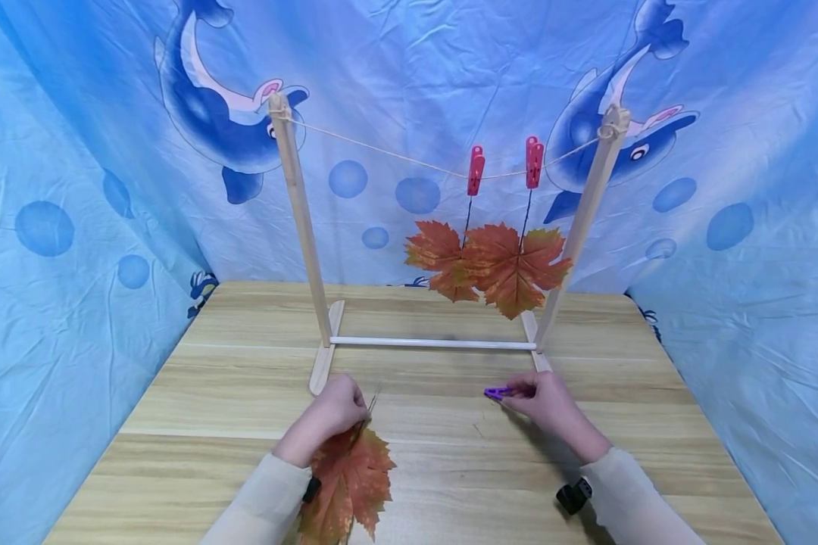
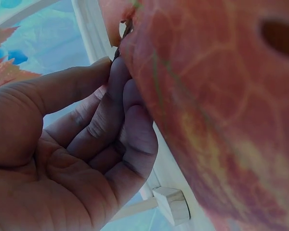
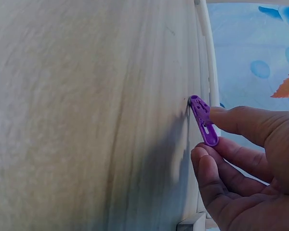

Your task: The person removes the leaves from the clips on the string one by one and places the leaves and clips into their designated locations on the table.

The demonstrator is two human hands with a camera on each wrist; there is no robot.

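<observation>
My left hand (image 1: pixel 341 403) pinches the dark stem of an orange-red artificial maple leaf (image 1: pixel 351 484) at the front left. In the left wrist view the leaf (image 2: pixel 216 96) fills the right side, its stem between thumb and forefinger. Between the thumb and fingers of my right hand (image 1: pixel 544 397) is a purple clothespin (image 1: pixel 496 393), just above the table; the right wrist view shows the clothespin (image 3: pixel 203 120) near the wood. Behind the hands, two red clothespins (image 1: pixel 476 171) (image 1: pixel 534 163) on a string (image 1: pixel 382 147) hold two similar leaves (image 1: pixel 443 257) (image 1: pixel 514 265) by their stems.
A wooden frame has a left post (image 1: pixel 298 219), a right post (image 1: pixel 582 223) and a white crossbar (image 1: pixel 432 343) low between them. It stands on the wood-grain table (image 1: pixel 443 477). A blue dolphin-print cloth (image 1: pixel 395 83) surrounds the back and sides.
</observation>
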